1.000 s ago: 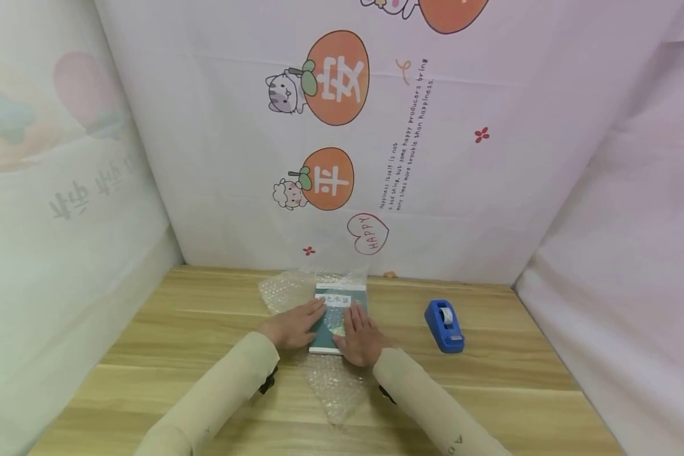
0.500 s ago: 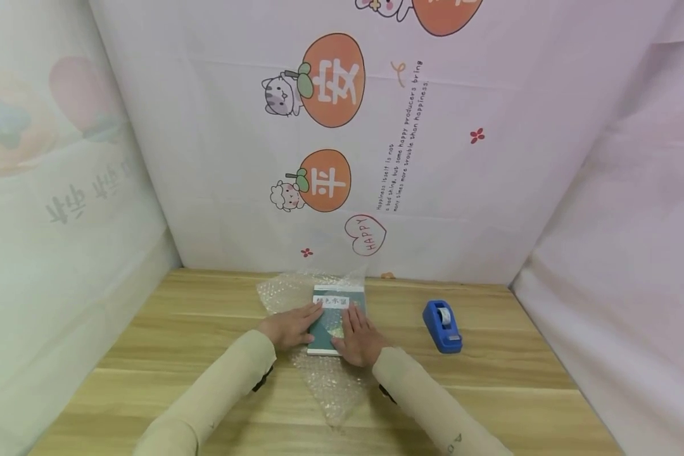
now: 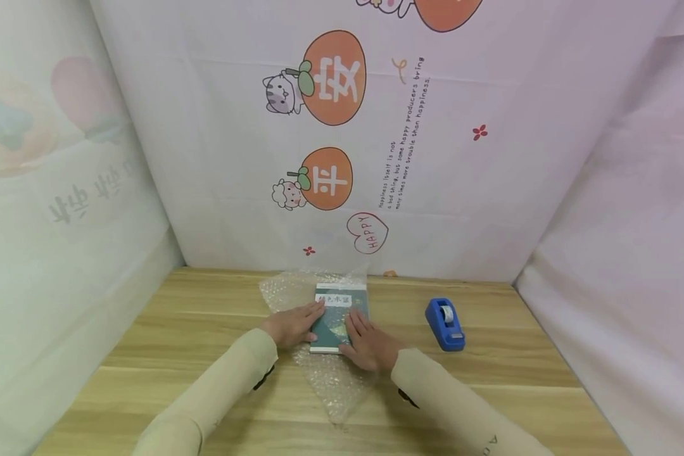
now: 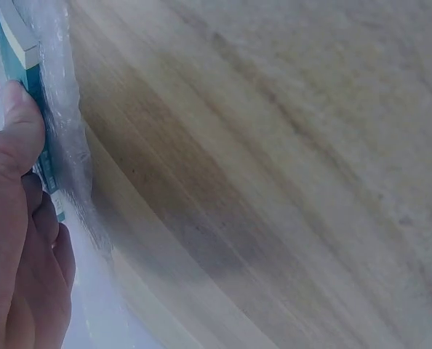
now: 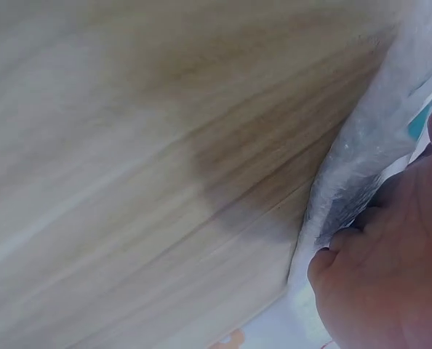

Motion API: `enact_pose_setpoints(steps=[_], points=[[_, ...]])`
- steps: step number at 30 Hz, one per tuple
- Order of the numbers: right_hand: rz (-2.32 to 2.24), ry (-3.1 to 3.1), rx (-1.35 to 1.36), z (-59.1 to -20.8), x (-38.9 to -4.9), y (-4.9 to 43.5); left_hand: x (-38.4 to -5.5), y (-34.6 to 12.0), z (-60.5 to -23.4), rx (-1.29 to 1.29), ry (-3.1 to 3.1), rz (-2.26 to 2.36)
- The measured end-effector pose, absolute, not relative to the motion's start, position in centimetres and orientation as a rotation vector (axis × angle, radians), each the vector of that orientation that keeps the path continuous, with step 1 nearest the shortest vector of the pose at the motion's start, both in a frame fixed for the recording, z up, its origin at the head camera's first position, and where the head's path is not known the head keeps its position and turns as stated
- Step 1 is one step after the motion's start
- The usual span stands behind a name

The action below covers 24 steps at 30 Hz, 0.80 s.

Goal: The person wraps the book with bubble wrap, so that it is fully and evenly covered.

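Observation:
A book [image 3: 327, 330] with a teal cover and a white title label lies flat at the far middle of the table. Bubble wrap [image 3: 332, 386] spreads beneath it, with a loose flap at the back left and a pointed corner towards the person; clear film also overlaps part of the cover. My left hand [image 3: 289, 325] rests along the book's left edge, fingers extended onto the cover. Over the right side lies my right hand [image 3: 372, 345], flat, its fingertips on the cover. In the right wrist view, bubble wrap [image 5: 350, 163] rises along the book's side beside the fingers.
A blue tape dispenser [image 3: 445, 325] with a roll in it stands on the wooden table [image 3: 490, 392], right of the book. White printed cloth [image 3: 433, 234] hangs behind the table, and pale cloth encloses both sides.
My right hand has shifted slightly right and turned outward, its thumb now nearer the book's lower right corner. The left hand stays at the left edge; book and dispenser keep their places.

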State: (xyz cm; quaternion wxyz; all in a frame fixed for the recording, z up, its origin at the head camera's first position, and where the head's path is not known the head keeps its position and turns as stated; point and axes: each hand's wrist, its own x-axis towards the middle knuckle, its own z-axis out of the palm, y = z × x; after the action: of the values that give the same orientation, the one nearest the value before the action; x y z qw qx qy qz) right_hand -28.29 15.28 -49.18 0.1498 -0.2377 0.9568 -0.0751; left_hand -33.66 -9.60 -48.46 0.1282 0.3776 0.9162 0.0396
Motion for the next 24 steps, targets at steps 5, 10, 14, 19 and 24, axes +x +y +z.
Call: enact_pose_setpoints(steps=[5, 10, 14, 19, 24], points=[[-0.184, 2.718, -0.702, -48.8, -27.0, 16.0, -33.7, -9.5, -48.5, 1.096, 2.66, 0.13], [-0.197, 2.669, -0.682, -48.1, -25.7, 16.5, -33.6, -9.6, -48.6, 1.097, 2.665, 0.126], [-0.17, 2.631, -0.671, -47.4, -24.8, 16.6, -33.6, -9.7, -48.6, 1.098, 2.665, 0.117], [-0.134, 2.622, -0.676, -47.1, -24.5, 16.6, -33.6, -9.6, -48.4, 1.102, 2.671, 0.076], [-0.145, 2.62, -0.676, -47.1, -24.7, 16.4, -33.6, -9.6, -47.7, 1.062, 2.684, 0.054]])
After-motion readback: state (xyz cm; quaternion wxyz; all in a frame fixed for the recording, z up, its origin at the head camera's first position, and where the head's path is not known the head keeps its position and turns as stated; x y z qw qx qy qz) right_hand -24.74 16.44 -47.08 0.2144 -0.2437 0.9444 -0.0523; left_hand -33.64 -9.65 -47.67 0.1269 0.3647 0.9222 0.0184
